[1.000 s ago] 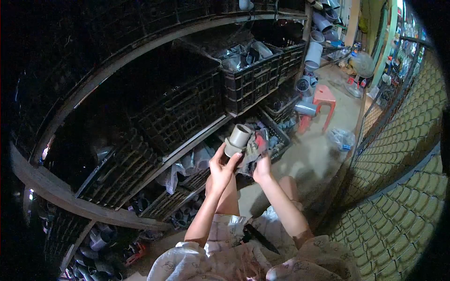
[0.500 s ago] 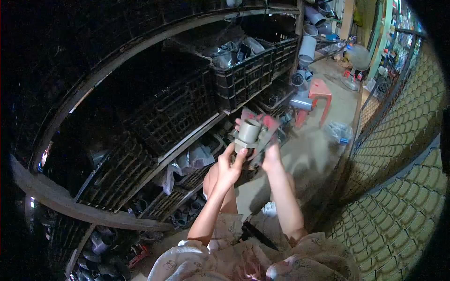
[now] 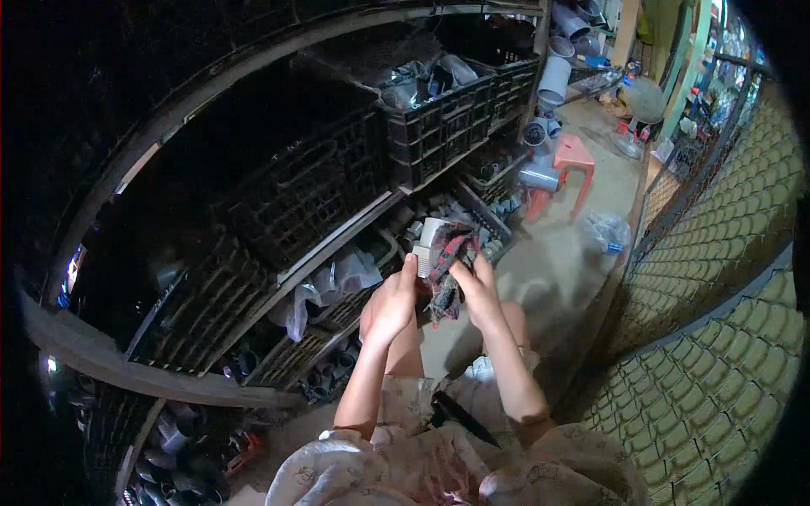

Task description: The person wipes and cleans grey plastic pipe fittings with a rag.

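A light grey plastic pipe fitting (image 3: 429, 239) is held in front of my knees, a little left of a dark, dirty cloth with red patches. My left hand (image 3: 393, 302) grips the fitting from the left and below, its thumb against the ribbed lower part. The cloth (image 3: 454, 261) is bunched in my right hand (image 3: 477, 291) and pressed to the fitting's right side. It hangs down between both hands and hides part of the fitting.
Black crates (image 3: 439, 126) line the shelves on the left, and a crate of fittings (image 3: 494, 221) sits just beyond my hands. A red stool (image 3: 575, 153) and a plastic bag (image 3: 604, 229) are on the floor. Wire mesh (image 3: 717, 253) runs along the right.
The fitting has tilted and turned, so its open end no longer faces up toward me. The cloth has moved from behind it to its right side, and my hands have shifted slightly.
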Demonstrator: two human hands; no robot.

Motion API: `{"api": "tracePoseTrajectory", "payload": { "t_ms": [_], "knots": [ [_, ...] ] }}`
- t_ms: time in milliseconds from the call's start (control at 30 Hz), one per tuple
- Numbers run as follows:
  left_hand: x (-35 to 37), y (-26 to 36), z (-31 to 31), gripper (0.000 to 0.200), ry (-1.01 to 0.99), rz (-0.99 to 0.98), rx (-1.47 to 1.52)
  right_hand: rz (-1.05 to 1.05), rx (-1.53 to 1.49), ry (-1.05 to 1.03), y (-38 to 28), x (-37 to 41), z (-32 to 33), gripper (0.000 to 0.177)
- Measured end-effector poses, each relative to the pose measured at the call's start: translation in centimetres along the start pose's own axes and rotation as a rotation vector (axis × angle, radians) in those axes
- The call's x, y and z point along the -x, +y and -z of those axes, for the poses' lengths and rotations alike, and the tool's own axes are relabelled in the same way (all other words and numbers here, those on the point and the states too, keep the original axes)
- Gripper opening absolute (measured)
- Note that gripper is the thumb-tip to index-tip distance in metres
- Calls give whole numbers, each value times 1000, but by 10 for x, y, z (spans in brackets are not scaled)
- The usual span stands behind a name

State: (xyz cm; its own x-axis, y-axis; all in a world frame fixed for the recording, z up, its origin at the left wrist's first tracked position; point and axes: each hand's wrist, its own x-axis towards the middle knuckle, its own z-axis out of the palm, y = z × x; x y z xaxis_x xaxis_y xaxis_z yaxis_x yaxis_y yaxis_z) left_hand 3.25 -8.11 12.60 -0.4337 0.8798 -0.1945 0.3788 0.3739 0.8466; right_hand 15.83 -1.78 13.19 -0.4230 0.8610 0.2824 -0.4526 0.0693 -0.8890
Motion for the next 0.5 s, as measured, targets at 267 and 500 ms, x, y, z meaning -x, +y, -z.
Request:
{"api": "tracePoseTrajectory", "payload": {
  "t_ms": [267,500],
  "knots": [
    [14,-1,-7,42,280,-341,150,134,187,-29,5,5,-5,17],
    [5,-1,-13,41,125,-367,666,108,200,66,15,7,1,11]
  ]
}}
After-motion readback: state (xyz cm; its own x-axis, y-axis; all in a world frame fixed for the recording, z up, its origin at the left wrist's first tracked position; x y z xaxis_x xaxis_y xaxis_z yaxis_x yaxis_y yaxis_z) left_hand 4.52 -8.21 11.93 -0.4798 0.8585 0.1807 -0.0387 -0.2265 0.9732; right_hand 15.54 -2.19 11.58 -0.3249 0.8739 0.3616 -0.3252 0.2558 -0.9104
